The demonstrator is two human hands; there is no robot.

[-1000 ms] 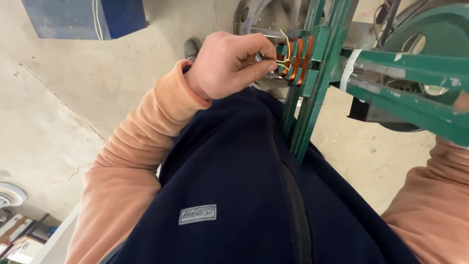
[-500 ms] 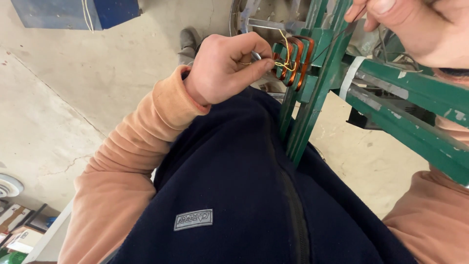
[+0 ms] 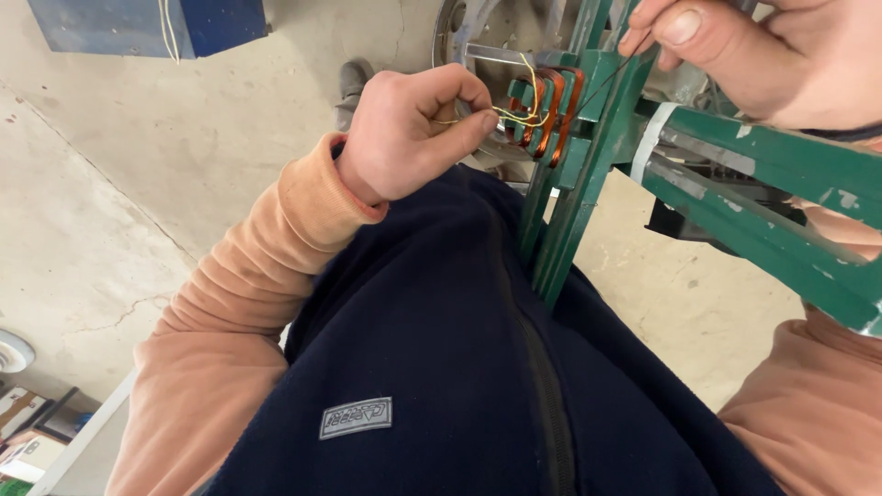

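Floor (image 3: 165, 184) of pale cracked concrete fills most of the backdrop, w/ a blue box (image 3: 147, 23) at top left and a few small items at the lower-left edge, too small to tell what. Next in size, the person's own torso in a dark navy fleece vest (image 3: 441, 349) w/ a grey sewn patch on it, over a peach sweatshirt whose sleeves frame both sides. A green metal frame (image 3: 772, 202) runs diag. from upper centre to the right edge, its upright bars touching the vest near the middle, one bar wrapped w/ a strip of white tape. Right hand (image 3: 744, 50) sits at top right above the frame, thumb and forefinger pressed together, pinching what looks like a thin dark wire (image 3: 606, 78) that runs down-left (hard to be sure, it's very fine). Left hand (image 3: 413, 129) is curled into a loose fist just left of the frame, thumb and finger tips clamped on thin yellow wire (image 3: 510, 113). That wire leads right into the copper coils (image 3: 551, 115), orange-brown windings seated between green tabs at the frame's top, just beside the left fingertips. Behind the coils, part of a grey metal wheel (image 3: 459, 28) shows.
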